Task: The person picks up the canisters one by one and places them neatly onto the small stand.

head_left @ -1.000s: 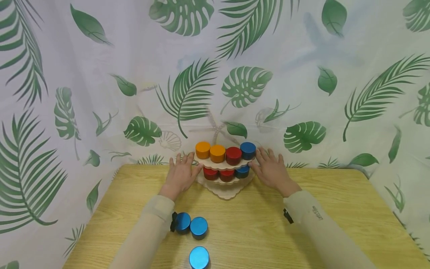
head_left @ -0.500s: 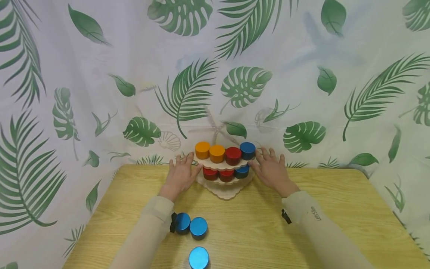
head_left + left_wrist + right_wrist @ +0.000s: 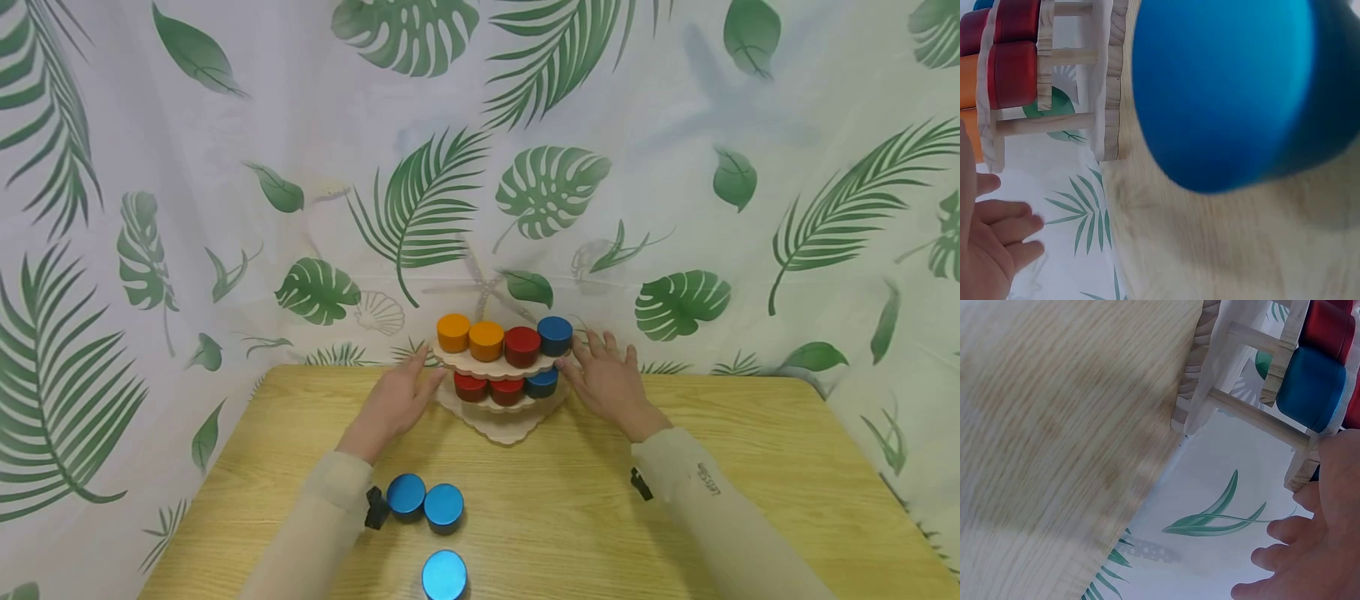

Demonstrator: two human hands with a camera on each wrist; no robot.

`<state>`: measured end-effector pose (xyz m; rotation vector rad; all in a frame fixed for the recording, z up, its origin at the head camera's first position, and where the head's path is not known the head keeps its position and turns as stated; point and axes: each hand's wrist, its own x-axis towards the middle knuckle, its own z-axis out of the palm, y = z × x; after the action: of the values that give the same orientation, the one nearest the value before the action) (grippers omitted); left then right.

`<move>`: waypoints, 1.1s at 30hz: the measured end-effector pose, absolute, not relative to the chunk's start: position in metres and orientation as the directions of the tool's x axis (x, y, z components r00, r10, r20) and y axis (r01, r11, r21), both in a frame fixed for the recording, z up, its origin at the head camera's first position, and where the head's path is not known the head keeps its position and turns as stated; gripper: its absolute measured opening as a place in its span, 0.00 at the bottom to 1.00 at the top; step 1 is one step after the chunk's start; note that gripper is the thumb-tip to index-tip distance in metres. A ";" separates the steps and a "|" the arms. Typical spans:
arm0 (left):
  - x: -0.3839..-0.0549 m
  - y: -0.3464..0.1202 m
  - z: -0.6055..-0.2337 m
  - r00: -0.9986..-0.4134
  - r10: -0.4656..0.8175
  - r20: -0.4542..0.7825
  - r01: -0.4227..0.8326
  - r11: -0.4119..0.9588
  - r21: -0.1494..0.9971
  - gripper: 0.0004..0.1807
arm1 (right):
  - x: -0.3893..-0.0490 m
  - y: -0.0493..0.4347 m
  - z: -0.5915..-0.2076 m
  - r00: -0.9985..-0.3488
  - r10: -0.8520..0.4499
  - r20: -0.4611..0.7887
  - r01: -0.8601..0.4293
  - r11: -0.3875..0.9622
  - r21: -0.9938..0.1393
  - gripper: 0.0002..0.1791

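Note:
A pale wooden tiered stand (image 3: 506, 430) with scalloped edges stands at the back of the table. Two orange tins (image 3: 487, 342), a red tin (image 3: 522, 347) and a blue tin (image 3: 555, 336) sit on its top shelf. Below them, red tins (image 3: 507, 392) and another blue tin (image 3: 541, 383) show on the middle shelf. My left hand (image 3: 392, 407) is at the stand's left end, fingers loosely bent beside the top shelf in the left wrist view. At the right end, my right hand (image 3: 609, 385) has spread fingers, with thumb and index finger right at the top shelf's corner.
Three blue tins (image 3: 444, 508) stand on the wooden table (image 3: 540, 517), near my left forearm and in front of the stand. One looms large in the left wrist view. A leaf-printed cloth (image 3: 480, 108) hangs right behind the table's back edge.
My left hand has turned and drawn slightly left and back, its fingers no longer spread. The right hand and the tins on the stand stay in place.

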<state>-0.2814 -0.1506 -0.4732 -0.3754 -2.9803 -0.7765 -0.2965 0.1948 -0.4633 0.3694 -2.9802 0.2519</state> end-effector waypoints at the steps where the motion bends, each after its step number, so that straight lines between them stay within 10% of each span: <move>1: -0.279 -0.152 -0.474 -0.969 0.221 0.108 0.245 0.836 0.491 0.42 | -0.297 0.195 -0.463 -0.961 -0.233 0.145 -0.254 0.956 -0.148 0.37; 19: -0.220 -0.174 -0.490 -0.984 0.131 0.118 0.176 0.671 0.720 0.29 | -0.299 0.197 -0.461 -0.966 -0.234 0.106 -0.249 0.955 -0.162 0.39; 33: -0.184 -0.205 -0.512 -0.940 0.339 0.024 0.174 0.417 0.892 0.35 | -0.296 0.197 -0.458 -0.968 -0.231 0.093 -0.244 0.954 -0.172 0.39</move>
<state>-0.1843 -0.2054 -0.5117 -0.5068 -2.7759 -1.7145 -0.2957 0.1969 -0.4579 0.3691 -3.0339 0.2807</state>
